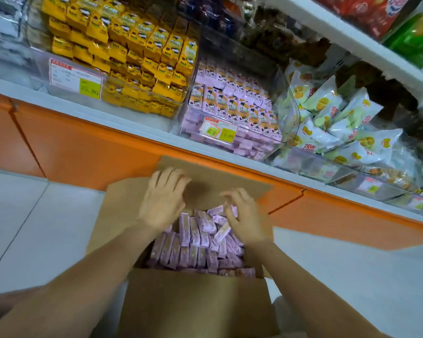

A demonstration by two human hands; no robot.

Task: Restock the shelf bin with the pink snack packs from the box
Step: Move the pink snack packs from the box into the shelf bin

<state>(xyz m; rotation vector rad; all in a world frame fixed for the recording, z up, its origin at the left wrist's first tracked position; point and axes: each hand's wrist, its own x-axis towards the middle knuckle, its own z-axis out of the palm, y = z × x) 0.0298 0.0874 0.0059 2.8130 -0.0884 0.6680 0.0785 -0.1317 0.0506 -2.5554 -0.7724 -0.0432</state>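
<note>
A price label [89,90] reading "15.80" fronts a clear bin of yellow packs [137,52]. Beside it, the clear shelf bin [279,69] holds rows of pink snack packs [230,103]; its own tags are too blurred to read. Below, an open cardboard box [193,301] is filled with more of them. The left hand [161,201] hovers over the box, fingers loosely bent, holding nothing. The right hand [244,218] curls its fingers against the topmost packs; whether it grips one is unclear.

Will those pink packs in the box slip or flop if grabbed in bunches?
Probably slippery: the pink snack packs have glossy wrappers. Likely stiff, since many stand on edge in the cardboard box. Top ones lie askew, so a handful may fan out.
</note>
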